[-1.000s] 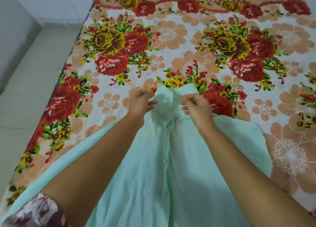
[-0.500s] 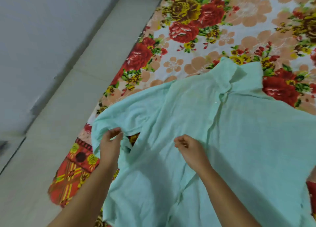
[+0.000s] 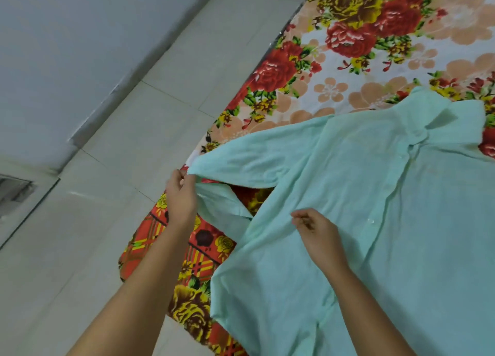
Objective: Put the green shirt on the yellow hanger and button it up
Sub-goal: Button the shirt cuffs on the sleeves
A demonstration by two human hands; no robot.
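sleeve cuff pinched between my left hand's (image 3: 180,195) thumb and fingers, right at the left edge of the bed, where the short sleeve (image 3: 241,165) sticks out over the floral bedsheet (image 3: 332,93). my right hand (image 3: 318,233) rests on the front of the green shirt (image 3: 375,221), fingertips drawn together on a small fold of cloth near the side seam. the shirt lies face up across the near part of the bed, collar (image 3: 452,120) toward the far right, placket buttons (image 3: 371,221) showing. i see no yellow hanger anywhere, so i cannot say whether it sits inside the shirt.

my worry: if i tug the sleeve outward too hard, the thin cloth could slide off the bed's left edge onto the floor, or bunch the front into creases, since only my light hold on the chest anchors it.

pale floor tiles (image 3: 107,168) run beside the bed to a grey wall (image 3: 53,47).
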